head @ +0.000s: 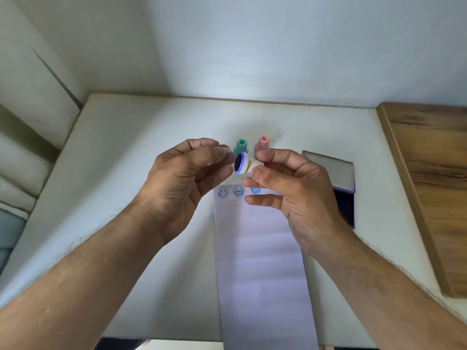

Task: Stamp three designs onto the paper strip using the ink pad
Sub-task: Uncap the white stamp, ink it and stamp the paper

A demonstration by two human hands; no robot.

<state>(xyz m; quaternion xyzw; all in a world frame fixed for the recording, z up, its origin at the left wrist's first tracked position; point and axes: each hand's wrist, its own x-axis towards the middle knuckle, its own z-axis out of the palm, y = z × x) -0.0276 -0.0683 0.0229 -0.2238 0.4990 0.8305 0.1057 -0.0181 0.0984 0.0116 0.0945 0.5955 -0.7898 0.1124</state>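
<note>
Stamp between right fingertips, seemingly.

right hand pinches cream stamp | left hand holds cap | above paper strip

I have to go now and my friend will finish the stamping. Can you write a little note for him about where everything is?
Right hand pinches the cream stamp, inked face towards the left hand.
Left hand grips a cream piece, perhaps the stamp's cap.
Paper strip lies on the table; three blue prints sit at its far end, the third partly hidden.
Green stamp and pink stamp stand behind.
Ink pad is open on the right.
Left: probably only capping and setting down.
</note>
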